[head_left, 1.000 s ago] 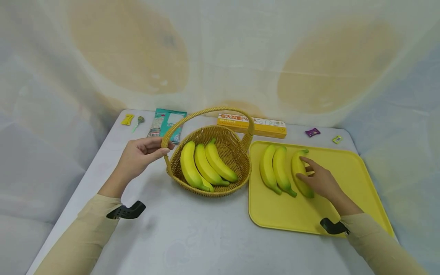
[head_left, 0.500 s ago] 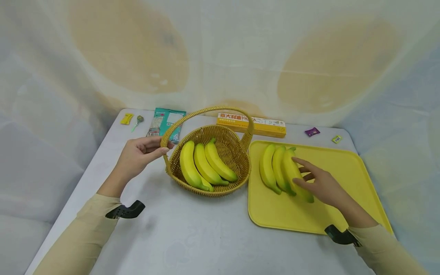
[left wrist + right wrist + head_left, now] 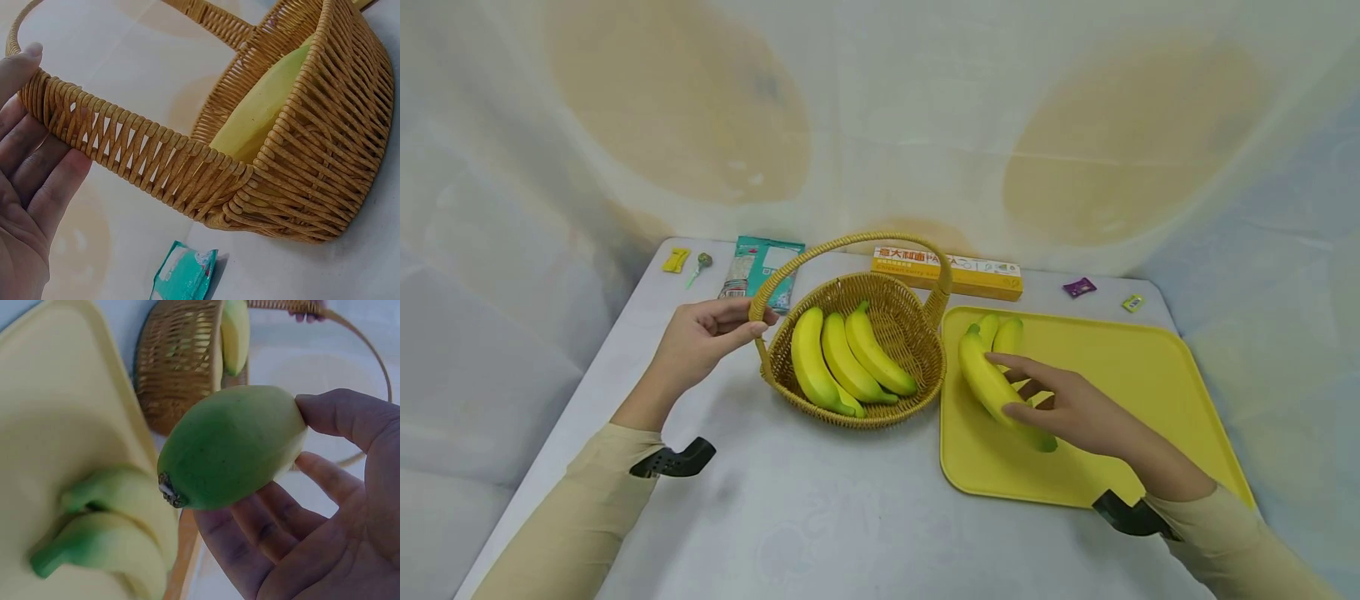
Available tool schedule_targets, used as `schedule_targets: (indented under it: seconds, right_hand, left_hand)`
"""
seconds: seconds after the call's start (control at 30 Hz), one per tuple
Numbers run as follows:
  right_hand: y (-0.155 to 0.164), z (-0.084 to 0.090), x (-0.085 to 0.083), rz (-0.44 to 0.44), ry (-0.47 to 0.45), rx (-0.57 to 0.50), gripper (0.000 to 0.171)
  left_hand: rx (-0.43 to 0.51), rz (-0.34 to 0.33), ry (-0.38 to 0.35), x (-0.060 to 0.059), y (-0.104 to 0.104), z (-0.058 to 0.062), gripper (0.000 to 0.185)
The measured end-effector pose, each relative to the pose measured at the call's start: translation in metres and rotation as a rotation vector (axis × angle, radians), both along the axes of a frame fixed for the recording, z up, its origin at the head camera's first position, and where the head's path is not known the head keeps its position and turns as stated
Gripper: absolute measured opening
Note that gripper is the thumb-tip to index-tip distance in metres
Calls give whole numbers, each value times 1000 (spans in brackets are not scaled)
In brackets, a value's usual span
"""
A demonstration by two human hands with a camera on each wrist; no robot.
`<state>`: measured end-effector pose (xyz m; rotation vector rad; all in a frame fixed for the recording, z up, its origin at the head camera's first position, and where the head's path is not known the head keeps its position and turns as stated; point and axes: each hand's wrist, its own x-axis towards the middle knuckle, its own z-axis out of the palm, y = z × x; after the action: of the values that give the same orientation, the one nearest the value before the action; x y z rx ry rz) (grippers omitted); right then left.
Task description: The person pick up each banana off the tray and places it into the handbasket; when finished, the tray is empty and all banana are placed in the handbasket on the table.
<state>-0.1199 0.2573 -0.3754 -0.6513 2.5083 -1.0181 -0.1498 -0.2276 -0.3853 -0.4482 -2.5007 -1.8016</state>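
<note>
The right hand (image 3: 1078, 412) had its grip clamped on a banana (image 3: 992, 387), lifted above the yellow tray's (image 3: 1150, 375) left edge, w/ two more bananas (image 3: 1000, 332) lying on the tray just behind it. The left hand (image 3: 703, 337) had fingers curled round the wicker basket's (image 3: 917, 342) handle (image 3: 835, 247), near the table's (image 3: 820, 517) middle. Three bananas (image 3: 842, 358) lay inside the basket. Along the table's far edge sat a teal packet (image 3: 765, 262) & a yellow box (image 3: 947, 273).
</note>
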Motion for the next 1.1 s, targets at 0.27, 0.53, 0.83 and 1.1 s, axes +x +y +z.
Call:
schedule_targets:
  seconds: [0.27, 0.53, 0.83, 1.1]
  right_hand:
    - [-30, 3, -11, 110, -10, -24, 60]
    - [-74, 3, -39, 178, -23, -71, 61]
    - [-122, 2, -76, 185, -123, -10, 61]
    - [-154, -2, -101, 191, -172, 35, 60]
  left_hand:
    - [-6, 3, -3, 0, -1, 0, 29]
    - [-7, 14, -10, 0, -2, 0, 31]
    - [5, 1, -3, 0, -2, -1, 29]
    - [4, -12, 0, 0, 0, 1, 33]
